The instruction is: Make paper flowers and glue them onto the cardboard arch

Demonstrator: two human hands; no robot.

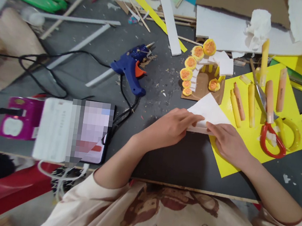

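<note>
A white folded sheet of paper (209,111) lies on the grey table in front of me. My left hand (173,125) presses on its left edge with fingers closed on the fold. My right hand (227,141) pinches the paper's lower right edge, resting partly on a yellow sheet (250,139). Just beyond the paper stands a small cardboard model (200,73) with white blocks and round yellow-orange flowers.
A blue glue gun (130,67) with black cord lies left of the model. Red-handled scissors (269,134) and several rolled yellow and orange paper sticks (249,102) lie on the yellow sheet. A phone (93,129), a white box and a pink box sit at left.
</note>
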